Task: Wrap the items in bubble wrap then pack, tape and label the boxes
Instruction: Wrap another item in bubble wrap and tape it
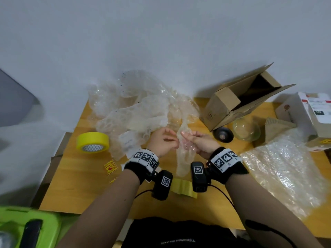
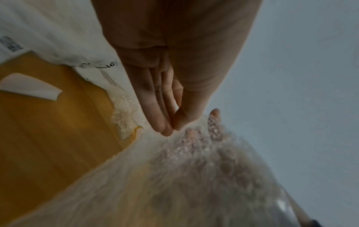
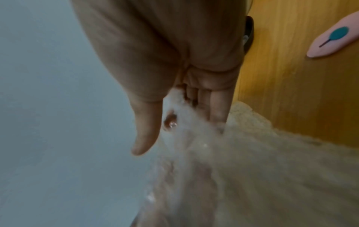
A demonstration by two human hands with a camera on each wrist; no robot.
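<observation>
My two hands meet over the middle of the wooden table (image 1: 75, 185). A narrow strip of bubble wrap (image 1: 183, 158) hangs between them. The left hand (image 1: 172, 140) pinches its edge between thumb and fingertips (image 2: 165, 130). The right hand (image 1: 187, 136) lies palm up with the strip running across its fingers, one finger curled over it and the thumb (image 3: 144, 135) standing apart. In the left wrist view the wrap (image 2: 194, 176) spreads out below the pinch. An open cardboard box (image 1: 238, 101) lies tipped at the back right. A glass bowl (image 1: 246, 129) and a black round item (image 1: 223, 134) sit in front of it.
A crumpled heap of clear wrap (image 1: 139, 108) fills the back centre. A yellow tape roll (image 1: 93, 141) stands at the left, yellow stickers (image 1: 111, 167) near it, and a yellow tape strip (image 1: 182, 187) under my wrists. A bubble wrap sheet (image 1: 286, 176) and white boxes (image 1: 313, 111) are at right.
</observation>
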